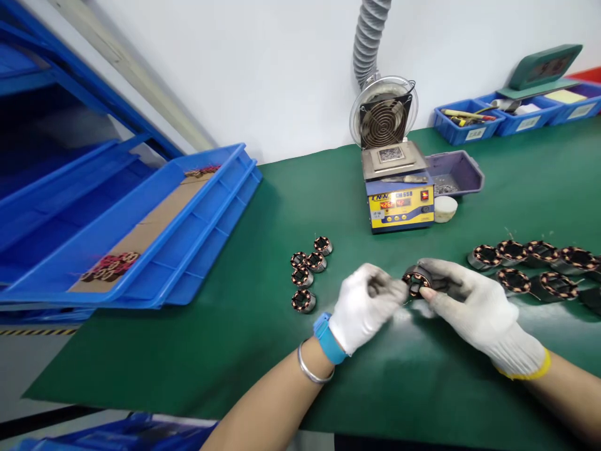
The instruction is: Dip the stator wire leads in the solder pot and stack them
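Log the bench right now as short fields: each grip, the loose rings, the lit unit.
Right grip: holding one copper-wound ring
Left grip: fingertips together beside that ring; contact unclear
On the left: five similar rings on the green table
On the right: more rings, cut off by the picture's edge
Lit unit: beyond both grips, red display on

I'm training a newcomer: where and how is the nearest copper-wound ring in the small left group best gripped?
Pinch the ring by opposite sides of its grey outer wall, probably from above and the near side: it lies flat, copper-wound face up, and the group's other rings sit beyond it.
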Demonstrator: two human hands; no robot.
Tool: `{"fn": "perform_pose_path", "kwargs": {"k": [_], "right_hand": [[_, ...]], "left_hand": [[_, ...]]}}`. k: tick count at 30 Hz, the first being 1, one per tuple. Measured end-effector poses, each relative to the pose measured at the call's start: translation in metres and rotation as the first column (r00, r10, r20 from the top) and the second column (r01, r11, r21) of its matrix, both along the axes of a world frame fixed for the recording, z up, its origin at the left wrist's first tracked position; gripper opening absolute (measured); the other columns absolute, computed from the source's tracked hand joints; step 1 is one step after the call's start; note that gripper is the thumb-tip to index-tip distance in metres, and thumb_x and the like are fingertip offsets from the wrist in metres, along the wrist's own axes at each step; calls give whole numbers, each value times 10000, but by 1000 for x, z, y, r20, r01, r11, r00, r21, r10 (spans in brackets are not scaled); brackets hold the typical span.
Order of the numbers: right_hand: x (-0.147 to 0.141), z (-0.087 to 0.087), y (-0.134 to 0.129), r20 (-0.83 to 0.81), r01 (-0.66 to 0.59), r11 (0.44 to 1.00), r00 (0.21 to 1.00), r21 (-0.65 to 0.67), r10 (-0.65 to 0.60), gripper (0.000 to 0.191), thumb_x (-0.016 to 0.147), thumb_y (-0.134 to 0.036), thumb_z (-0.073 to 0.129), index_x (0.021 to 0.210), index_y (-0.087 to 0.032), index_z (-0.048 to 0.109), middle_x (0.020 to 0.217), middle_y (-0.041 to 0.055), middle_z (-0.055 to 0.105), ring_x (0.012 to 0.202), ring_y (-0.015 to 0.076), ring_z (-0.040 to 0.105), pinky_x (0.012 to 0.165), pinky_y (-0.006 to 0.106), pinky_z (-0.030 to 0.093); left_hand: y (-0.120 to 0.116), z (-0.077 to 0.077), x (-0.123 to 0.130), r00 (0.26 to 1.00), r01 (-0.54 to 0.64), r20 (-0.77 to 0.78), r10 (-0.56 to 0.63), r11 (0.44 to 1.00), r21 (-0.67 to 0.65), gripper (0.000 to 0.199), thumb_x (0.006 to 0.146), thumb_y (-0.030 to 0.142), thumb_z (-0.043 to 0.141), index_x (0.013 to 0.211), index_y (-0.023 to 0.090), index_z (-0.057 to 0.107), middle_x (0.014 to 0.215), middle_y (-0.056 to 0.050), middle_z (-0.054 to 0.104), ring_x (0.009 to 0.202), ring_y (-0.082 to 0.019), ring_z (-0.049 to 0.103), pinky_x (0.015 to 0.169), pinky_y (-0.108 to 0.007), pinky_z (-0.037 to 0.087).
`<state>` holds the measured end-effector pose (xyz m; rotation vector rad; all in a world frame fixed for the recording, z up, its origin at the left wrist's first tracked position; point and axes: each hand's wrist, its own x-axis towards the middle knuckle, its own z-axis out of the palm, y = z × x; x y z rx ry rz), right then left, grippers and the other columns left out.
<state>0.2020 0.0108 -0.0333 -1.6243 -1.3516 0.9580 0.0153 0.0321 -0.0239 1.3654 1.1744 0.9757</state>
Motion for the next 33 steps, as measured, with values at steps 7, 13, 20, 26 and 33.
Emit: {"fn": "perform_pose_path", "kwargs": {"k": [7,13,20,26,33], "right_hand": [[3,-5,-3,13,-10,999,1000,-38,10,593,732,-471,698,1243,-172,660,989,86,712,768,188,695,698,280,609],[3,-4,-6,-15,3,998,1000,-55,-4,618,732,-483,698,1263,-170,646,995,82,711,751,175,691,689,267,606],[0,0,-5,-78,7,999,997,-46,-11,615,705,-463,702,1225,-135,662,942,95,713,705,174,675,657,276,604],[0,3,-5,-73,13,999,997,-31,-16,577,713,-451,698,1208,-156,668,978,90,709,763,187,687,711,292,613],[2,3,-4,28,26,1000,999,-10,-26,542,717,-431,687,1196,-176,683,960,71,712,766,188,689,723,295,612]], "left_hand": [[-9,-2,-1,1000,-28,-3,29,995,98,108,854,278,577,797,195,616,602,21,587,509,-114,505,493,-225,411],[-3,-1,-7,997,-75,33,71,990,122,320,871,504,584,839,186,573,633,10,584,499,-106,470,476,-226,381],[-19,4,2,999,39,-22,-37,990,133,302,895,343,541,631,196,519,522,23,523,492,-106,458,516,-234,387],[-14,7,10,999,33,1,-34,994,-106,259,727,376,734,700,181,566,601,13,583,523,-107,502,481,-213,382],[-18,16,2,989,-18,147,35,994,-111,213,821,353,636,718,177,577,504,28,577,385,-75,409,394,-194,334]]}}
